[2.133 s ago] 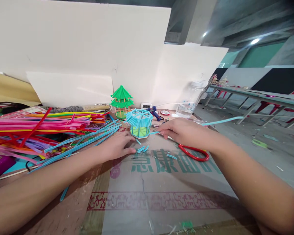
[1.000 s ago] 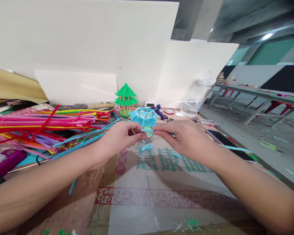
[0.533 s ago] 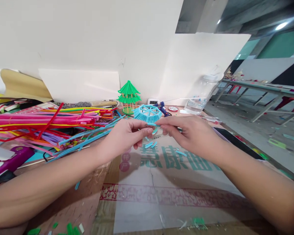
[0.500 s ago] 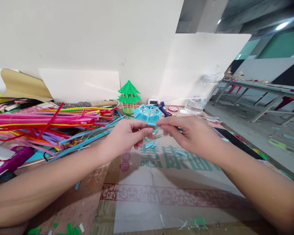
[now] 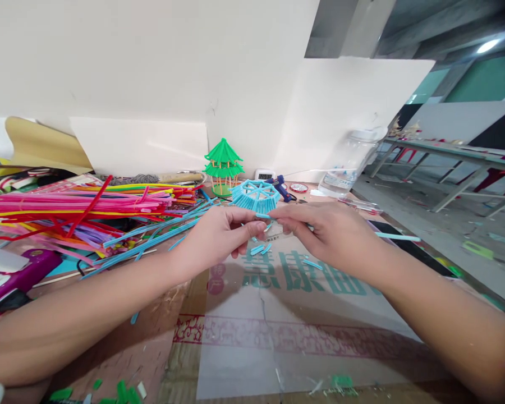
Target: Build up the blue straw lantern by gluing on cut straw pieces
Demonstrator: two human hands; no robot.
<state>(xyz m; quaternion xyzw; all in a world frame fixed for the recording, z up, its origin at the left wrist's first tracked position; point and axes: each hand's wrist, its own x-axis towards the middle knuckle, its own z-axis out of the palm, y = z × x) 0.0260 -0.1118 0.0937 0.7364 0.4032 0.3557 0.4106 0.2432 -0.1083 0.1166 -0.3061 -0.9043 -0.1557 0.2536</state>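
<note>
Blue stem (image 5: 262,215) sits between both hands, at six o'clock of the blue model (image 5: 256,203): left hand (image 5: 214,235) pinches its nine-o'clock end, right hand (image 5: 332,227) its three-o'clock end. Positioning seems underway; the next move likely calls for steady fingertips.

With the stem piece (image 5: 262,216) as the clock's centre, the left hand (image 5: 235,230) is at nine and the right hand (image 5: 315,224) at three, its ends between their fingertips. Just beyond, at twelve, stands the nearer model (image 5: 256,195), with the farther model (image 5: 223,163) at eleven, the timer (image 5: 264,174) at twelve, the glue gun (image 5: 283,189) at one and the bottle (image 5: 343,163) at two. The board (image 5: 151,73) rises behind them. Bundled stems (image 5: 79,205) lie on the tabletop (image 5: 160,331) at nine; cut pieces (image 5: 261,249) lie at six, on the sheet (image 5: 303,370).
</note>
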